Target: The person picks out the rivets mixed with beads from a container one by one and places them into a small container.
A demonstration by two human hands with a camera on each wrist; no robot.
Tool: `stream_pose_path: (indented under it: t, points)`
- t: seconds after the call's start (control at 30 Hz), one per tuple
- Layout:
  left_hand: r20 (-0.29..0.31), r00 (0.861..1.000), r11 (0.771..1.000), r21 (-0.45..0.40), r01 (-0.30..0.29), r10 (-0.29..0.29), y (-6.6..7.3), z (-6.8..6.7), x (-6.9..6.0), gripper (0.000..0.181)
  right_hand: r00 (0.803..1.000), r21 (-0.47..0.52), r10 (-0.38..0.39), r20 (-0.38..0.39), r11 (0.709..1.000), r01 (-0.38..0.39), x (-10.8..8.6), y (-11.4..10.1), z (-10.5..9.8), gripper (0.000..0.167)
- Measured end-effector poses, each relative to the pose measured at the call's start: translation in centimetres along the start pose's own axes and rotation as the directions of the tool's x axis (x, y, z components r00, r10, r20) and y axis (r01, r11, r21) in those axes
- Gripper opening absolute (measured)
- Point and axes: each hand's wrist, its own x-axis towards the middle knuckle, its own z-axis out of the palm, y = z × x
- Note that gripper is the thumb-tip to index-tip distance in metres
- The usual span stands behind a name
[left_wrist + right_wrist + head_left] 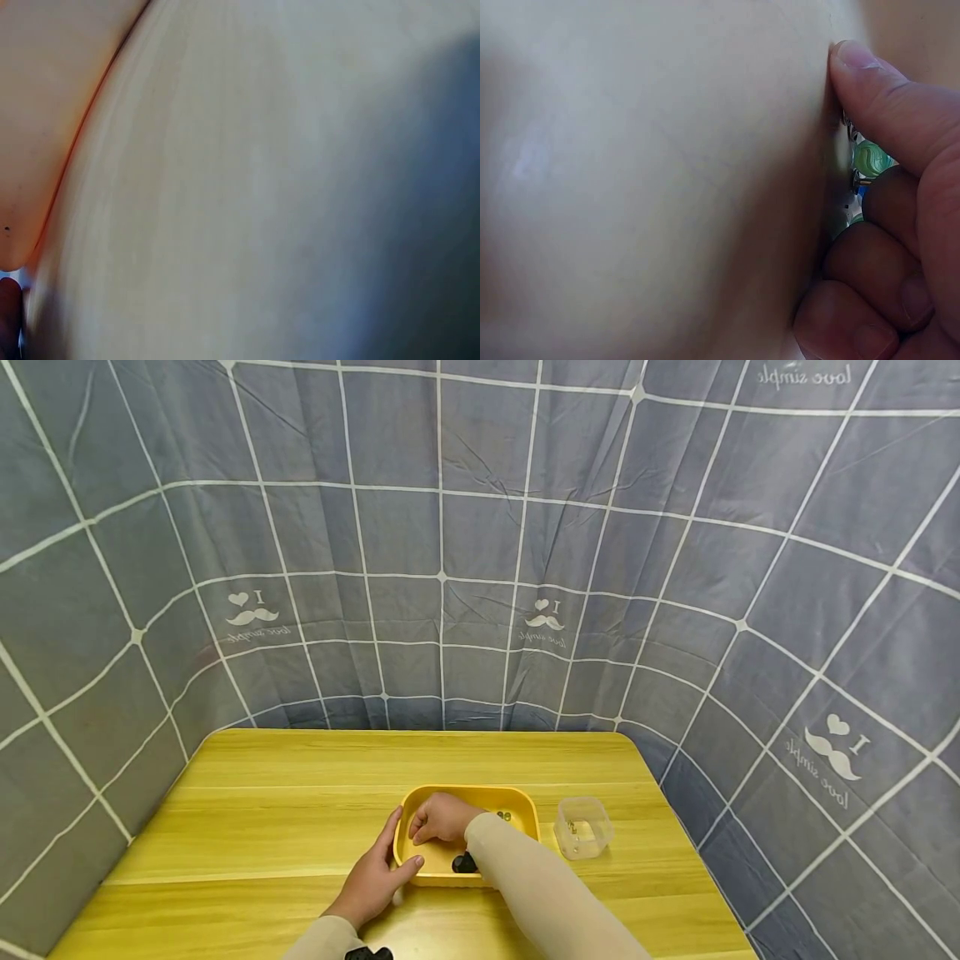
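Grey-blue cloth curtain (480, 543) hangs behind and on both sides, crossed by white grid lines and printed in white with hearts, moustaches and mirrored lettering. Before it spreads a wood-grained yellowish desk (285, 810) with rounded far corners.

Near the middle of the desk sits a yellow rectangular tray (471, 787) with rounded corners. At its near left corner the left hand (372, 877) grips it, the thumb laid over the rim and the other fingers along the outside of the left wall. The left wrist view shows little beyond a blurred pale surface and the tray's orange-edged side.

Inside the tray, towards its left half, the right hand (444, 817) reaches down with its fingers curled in and the thumb close to them; whether they pinch anything I cannot tell. In the right wrist view, a green swirled glass marble (872, 159) and small metal pieces (856, 180) show in the gap between thumb and curled fingers. Small green round beads (504, 816) lie at the tray's far right, beyond the beige right sleeve (547, 877).

Just right of the tray stands a clear plastic square container (600, 843) with a few small gold-coloured pieces (572, 827) inside.
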Motion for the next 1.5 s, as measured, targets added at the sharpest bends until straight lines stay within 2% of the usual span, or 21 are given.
stream_pose_path:
  t: [1.0, 1.5]
  points:
    - [0.010, 1.000, 1.000, 0.002, -0.012, 0.012, -0.4, -0.5, 0.6, 0.092, 1.000, -0.003, -0.021, -0.011, 1.000, 0.021, 0.9, 0.4, 0.2, 0.005]
    - [-0.028, 1.000, 1.000, 0.008, 0.014, -0.014, 1.6, 1.6, -2.8, 0.091, 0.997, -0.029, -0.079, 0.014, 0.996, 0.079, -2.2, 0.6, 0.8, 0.006]
